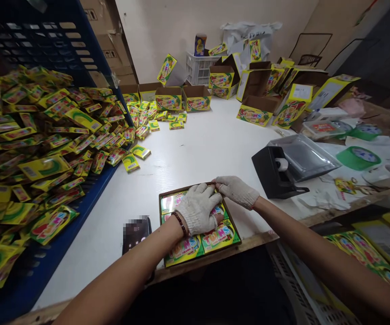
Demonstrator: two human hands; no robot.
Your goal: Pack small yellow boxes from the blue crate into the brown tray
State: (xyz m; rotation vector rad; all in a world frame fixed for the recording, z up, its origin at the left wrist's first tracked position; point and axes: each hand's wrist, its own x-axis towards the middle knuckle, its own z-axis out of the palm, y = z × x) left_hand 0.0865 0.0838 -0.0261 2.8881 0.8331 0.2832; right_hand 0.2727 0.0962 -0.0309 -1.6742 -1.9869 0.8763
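At the table's front edge stands an open display carton [236, 221] filled with flat yellow-green candy boxes [219, 236] printed with bright letters. My left hand [198, 207], in a white knit glove, lies over the boxes with its fingers spread. My right hand [237, 190], gloved too, is at the carton's far right corner, its fingers closed on the rim there. Part of the rim and some candy boxes are hidden under my hands. Left of the carton lies a dark phone-like object [137, 234], partly blurred out.
A large blue crate [89, 225] heaped with small candy boxes [46, 167] fills the left side. Open cartons [196, 97] line the back. To the right are a black tape dispenser [269, 171], a clear plastic tray [308, 155] and green tape rolls [359, 157].
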